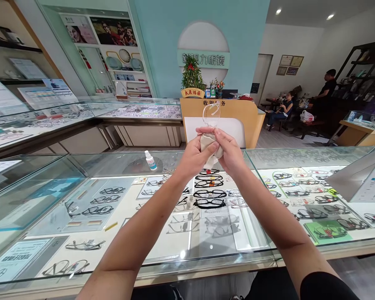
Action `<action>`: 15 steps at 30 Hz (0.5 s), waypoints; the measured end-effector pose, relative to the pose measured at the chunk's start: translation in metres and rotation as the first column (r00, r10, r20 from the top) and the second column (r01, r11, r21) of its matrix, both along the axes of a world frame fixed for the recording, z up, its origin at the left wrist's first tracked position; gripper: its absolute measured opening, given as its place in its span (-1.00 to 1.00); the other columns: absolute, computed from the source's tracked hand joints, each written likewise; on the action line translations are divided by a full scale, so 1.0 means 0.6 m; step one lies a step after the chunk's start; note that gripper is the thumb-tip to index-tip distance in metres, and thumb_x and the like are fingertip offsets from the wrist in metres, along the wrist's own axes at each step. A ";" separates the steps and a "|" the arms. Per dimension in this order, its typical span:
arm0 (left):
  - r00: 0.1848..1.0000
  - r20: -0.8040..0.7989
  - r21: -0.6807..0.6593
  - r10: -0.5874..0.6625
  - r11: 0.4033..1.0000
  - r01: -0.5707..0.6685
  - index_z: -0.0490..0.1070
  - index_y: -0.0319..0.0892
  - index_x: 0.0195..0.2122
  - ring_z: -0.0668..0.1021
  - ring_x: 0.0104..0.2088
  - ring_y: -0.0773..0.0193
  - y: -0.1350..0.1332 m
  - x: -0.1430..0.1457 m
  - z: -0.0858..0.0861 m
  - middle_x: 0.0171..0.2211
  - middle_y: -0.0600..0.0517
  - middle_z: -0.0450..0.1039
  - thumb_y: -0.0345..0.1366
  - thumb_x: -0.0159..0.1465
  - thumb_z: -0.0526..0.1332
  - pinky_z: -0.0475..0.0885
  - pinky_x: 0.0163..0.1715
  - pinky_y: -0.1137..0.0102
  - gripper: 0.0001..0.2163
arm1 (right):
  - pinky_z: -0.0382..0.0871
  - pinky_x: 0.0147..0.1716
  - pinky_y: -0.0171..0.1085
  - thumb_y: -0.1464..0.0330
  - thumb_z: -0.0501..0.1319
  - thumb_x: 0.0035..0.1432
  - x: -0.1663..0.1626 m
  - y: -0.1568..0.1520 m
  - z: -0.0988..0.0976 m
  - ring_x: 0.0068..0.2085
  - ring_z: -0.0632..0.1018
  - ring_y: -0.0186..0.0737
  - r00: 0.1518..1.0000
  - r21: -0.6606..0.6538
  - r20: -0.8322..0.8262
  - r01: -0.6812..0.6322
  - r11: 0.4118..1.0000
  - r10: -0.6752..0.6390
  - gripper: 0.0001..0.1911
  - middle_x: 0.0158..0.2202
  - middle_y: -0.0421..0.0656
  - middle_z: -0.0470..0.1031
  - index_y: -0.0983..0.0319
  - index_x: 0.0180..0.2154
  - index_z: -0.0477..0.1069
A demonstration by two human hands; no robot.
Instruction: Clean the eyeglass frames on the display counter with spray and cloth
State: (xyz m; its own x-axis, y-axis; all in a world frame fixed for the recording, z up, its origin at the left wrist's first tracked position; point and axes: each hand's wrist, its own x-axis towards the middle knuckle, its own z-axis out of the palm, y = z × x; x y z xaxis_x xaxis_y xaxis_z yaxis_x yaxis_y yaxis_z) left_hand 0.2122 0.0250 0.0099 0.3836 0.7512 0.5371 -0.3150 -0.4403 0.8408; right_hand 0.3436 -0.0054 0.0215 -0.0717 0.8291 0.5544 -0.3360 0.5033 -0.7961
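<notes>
Over the glass counter, my left hand (pixel 197 152) and my right hand (pixel 231 152) meet, both closed. Bunched between them is a pale beige cloth (pixel 207 143), its loose end hanging below the fingers. A pair of clear-framed eyeglasses (pixel 211 116) sticks up above my fingertips; its lower part is hidden by the cloth and fingers. My left thumb presses the cloth, and my right fingers pinch around the eyeglasses and cloth. On the countertop, left of my hands, a small white spray bottle (pixel 150 161) with a blue label stands upright.
Beneath the glass top (pixel 128 162), rows of eyeglass frames (pixel 209 193) lie on display. A folded sign (pixel 362 179) stands at the right. Beyond are more showcases (pixel 137 110) and a wooden cashier desk (pixel 253 121). Two people (pixel 284 110) are in the far right background.
</notes>
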 end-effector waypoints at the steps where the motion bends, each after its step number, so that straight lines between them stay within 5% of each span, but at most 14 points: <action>1: 1.000 0.014 0.002 0.005 1.000 -0.005 0.50 -0.17 -0.20 0.49 -0.43 0.33 -0.002 0.002 0.000 -0.38 0.05 0.55 0.20 0.10 0.61 0.35 -0.42 0.41 -0.43 | 0.46 0.40 -0.02 -0.08 0.35 0.35 -0.002 -0.001 0.000 0.26 0.64 -0.03 1.000 -0.004 0.004 0.006 1.000 -0.006 -0.62 0.15 -0.20 0.74 0.02 -0.07 0.74; 10: 0.968 0.129 0.059 0.217 0.972 -0.226 0.54 -0.13 -0.33 0.39 -0.45 0.31 -0.011 0.015 -0.004 -0.47 0.09 0.44 0.35 0.22 0.45 0.29 -0.43 0.34 -0.43 | 0.36 0.48 -0.09 -0.01 0.29 0.43 -0.005 -0.008 0.000 0.34 0.59 -0.08 0.999 0.060 0.026 -0.035 0.998 0.034 -0.65 0.19 -0.24 0.73 0.00 -0.03 0.75; 15: 0.988 0.073 -0.021 0.138 0.990 -0.137 0.43 -0.13 -0.43 0.33 -0.51 0.34 -0.004 0.011 -0.007 -0.54 0.10 0.34 0.39 0.25 0.40 0.24 -0.48 0.35 -0.39 | 0.48 0.36 -0.03 -0.05 0.36 0.34 0.001 -0.005 0.002 0.23 0.66 0.00 0.999 -0.005 0.047 -0.003 1.000 0.003 -0.63 0.15 -0.19 0.75 0.02 -0.07 0.75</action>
State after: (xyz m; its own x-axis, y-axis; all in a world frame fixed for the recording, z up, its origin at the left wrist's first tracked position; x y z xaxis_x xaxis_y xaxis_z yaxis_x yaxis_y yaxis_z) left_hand 0.2186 0.0224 0.0055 0.2358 0.8026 0.5479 -0.3139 -0.4707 0.8246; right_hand 0.3443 -0.0084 0.0227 -0.0998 0.8318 0.5461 -0.2998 0.4982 -0.8136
